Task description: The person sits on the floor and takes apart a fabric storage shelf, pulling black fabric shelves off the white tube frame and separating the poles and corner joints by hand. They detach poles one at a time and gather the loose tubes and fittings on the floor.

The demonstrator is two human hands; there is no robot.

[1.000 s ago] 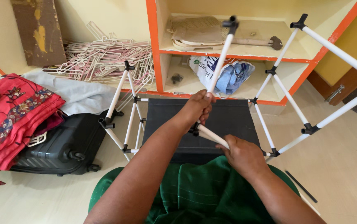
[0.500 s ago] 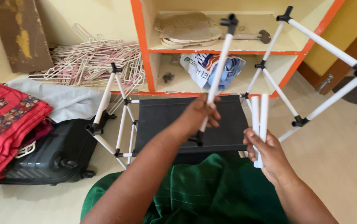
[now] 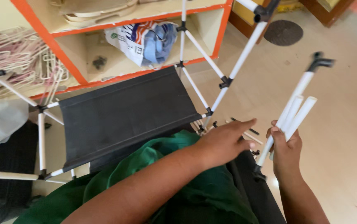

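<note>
My right hand (image 3: pixel 286 152) grips a small bundle of white plastic rods (image 3: pixel 293 117), one tipped with a black connector, held upright at the right. My left hand (image 3: pixel 225 142) reaches across my green-clad lap, fingers spread, holding nothing, towards loose white rods and black connectors (image 3: pixel 237 126) on the floor. Ahead stands a partly built rack of white rods and black joints (image 3: pixel 222 79) with a black fabric shelf panel (image 3: pixel 126 113) stretched across it.
An orange-edged cream shelf unit (image 3: pixel 74 70) stands behind the rack, holding a printed plastic bag (image 3: pixel 143 40) and flat cream pieces. Wire hangers (image 3: pixel 19 58) pile up at the left, above a dark suitcase (image 3: pixel 0 166). A round dark floor drain (image 3: pixel 283 32) lies at the upper right.
My left hand has let go of the rack's upright rod and swung down to the right. My right hand, with more rods in it, has moved right. The view has shifted right.
</note>
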